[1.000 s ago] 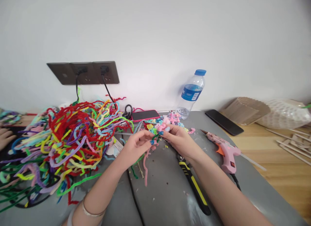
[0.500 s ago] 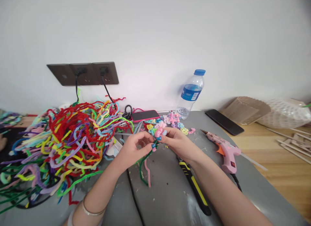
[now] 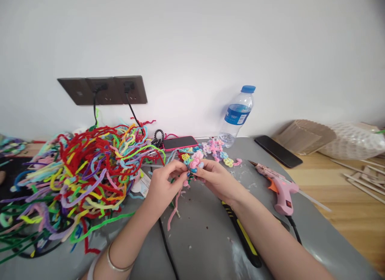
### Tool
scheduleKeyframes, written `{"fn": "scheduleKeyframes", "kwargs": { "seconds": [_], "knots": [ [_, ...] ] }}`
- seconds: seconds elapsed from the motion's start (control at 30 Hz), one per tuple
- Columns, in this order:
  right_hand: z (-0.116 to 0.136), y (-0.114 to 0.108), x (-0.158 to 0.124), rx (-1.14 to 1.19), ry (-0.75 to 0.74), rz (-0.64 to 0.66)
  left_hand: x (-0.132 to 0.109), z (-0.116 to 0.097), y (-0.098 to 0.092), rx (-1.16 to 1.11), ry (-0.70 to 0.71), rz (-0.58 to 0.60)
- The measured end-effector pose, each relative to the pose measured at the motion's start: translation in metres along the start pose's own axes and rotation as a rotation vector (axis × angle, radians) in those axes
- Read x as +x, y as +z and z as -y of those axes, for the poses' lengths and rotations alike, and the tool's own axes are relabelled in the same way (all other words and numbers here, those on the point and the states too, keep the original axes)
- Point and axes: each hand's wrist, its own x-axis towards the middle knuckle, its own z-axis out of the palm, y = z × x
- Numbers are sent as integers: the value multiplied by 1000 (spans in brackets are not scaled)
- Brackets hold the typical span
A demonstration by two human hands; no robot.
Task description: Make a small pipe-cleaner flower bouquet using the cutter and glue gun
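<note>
Both hands meet over the grey table around a small bunch of pipe-cleaner flowers (image 3: 197, 157), with pink petals on top and blue, yellow and red beside them. My left hand (image 3: 167, 181) is closed, thumb and fingertips pinching the twisted green stem just under the petals. From the right, my right hand (image 3: 219, 179) grips the bunch at the same spot; its fingers are partly hidden behind the flowers. A pink pipe cleaner (image 3: 172, 218) hangs below the left fingers. Behind the right hand lie several finished-looking pastel pipe-cleaner flowers (image 3: 215, 147).
A big tangle of pipe cleaners (image 3: 90, 167) fills the left. Yellow-black handled pliers (image 3: 243, 238) lie under my right forearm, a pink glue gun (image 3: 284, 193) further right. At the back are a bottle (image 3: 237, 115), a red-edged phone (image 3: 180, 143) and a black phone (image 3: 278, 151).
The long green end that hung below my left hand has swung up out of sight behind it. The pink pipe cleaner's hanging end has shifted left. Both hands keep hold of the bunch.
</note>
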Motion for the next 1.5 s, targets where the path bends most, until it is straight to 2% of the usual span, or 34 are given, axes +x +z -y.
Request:
{"fn": "scheduleKeyframes", "kwargs": {
  "seconds": [0.33,0.6,0.73,0.93,1.5],
  "knots": [
    [-8,-3,5,-64,-82,-72,2,1,5,-342,-207,-9],
    [-4,-1,3,-298,-191,-139,5,2,5,-419,-286,-18],
    [-4,-2,4,-248,-223,-101,5,3,5,-422,-282,-25],
    [-2,-5,4,-176,-192,-171,6,5,4,-424,-263,-54],
    [-5,-4,3,-8,-83,-3,5,5,6,-352,-207,-121]
  ]
}}
